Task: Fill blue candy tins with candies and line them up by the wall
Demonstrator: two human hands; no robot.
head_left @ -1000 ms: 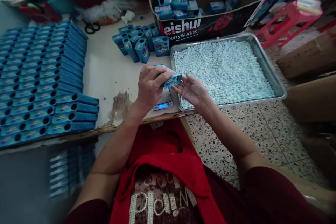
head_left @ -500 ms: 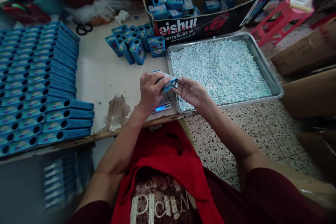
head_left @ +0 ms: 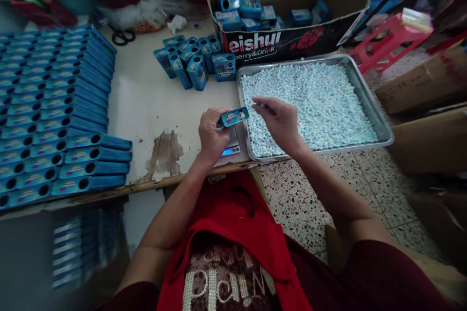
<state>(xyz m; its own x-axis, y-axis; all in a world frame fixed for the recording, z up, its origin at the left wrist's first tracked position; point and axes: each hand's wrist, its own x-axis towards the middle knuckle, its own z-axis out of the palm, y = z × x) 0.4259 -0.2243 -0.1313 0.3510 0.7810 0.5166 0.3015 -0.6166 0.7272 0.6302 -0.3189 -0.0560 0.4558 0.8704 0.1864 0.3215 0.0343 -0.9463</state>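
My left hand (head_left: 213,133) grips a small blue box (head_left: 234,116) whose top, with a round hole showing white candy, faces up toward me. Behind it, a digital scale (head_left: 230,149) with a lit blue display is partly covered. My right hand (head_left: 279,121) hovers over the left part of a metal tray (head_left: 387,132) filled with pale blue and white candies (head_left: 310,102). Its fingertips are pressed together near the box, and whatever lies between them is too small to make out.
Rows of blue boxes (head_left: 54,107) cover the table's left side. Several filled-looking boxes (head_left: 189,60) stand behind my hands. A cardboard carton (head_left: 292,41) holds more boxes. Black scissors (head_left: 123,37) lie at the back; a red stool (head_left: 394,41) stands right.
The box in my left hand has turned more level, its top toward me. My right hand has moved off the box's end, turned over and closed its fingers. The view has shifted slightly.
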